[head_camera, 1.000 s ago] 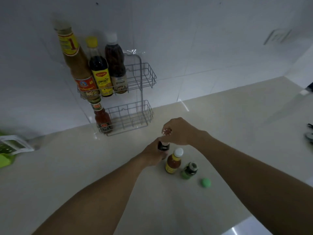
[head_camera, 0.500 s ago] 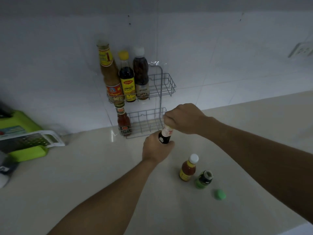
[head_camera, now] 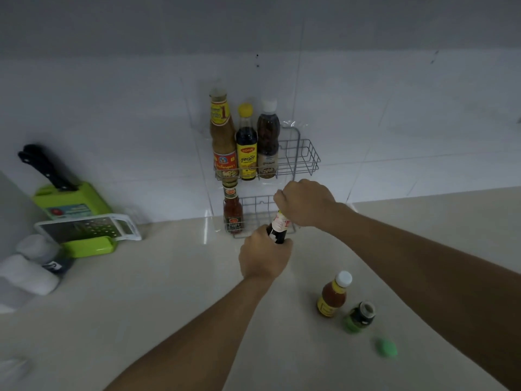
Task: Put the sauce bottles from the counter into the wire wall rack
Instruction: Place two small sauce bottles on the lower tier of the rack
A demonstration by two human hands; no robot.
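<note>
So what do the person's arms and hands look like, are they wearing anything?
Both arms are bare all the way to the bottom edge of the picture: no sleeves show. The left hand and the right hand wear no gloves, and no watch, bracelet or ring can be seen on them. The light is dim, so tiny details could be missed.

left hand (head_camera: 263, 259) fist, gripping | right hand (head_camera: 306, 203) fist, gripping above
</note>
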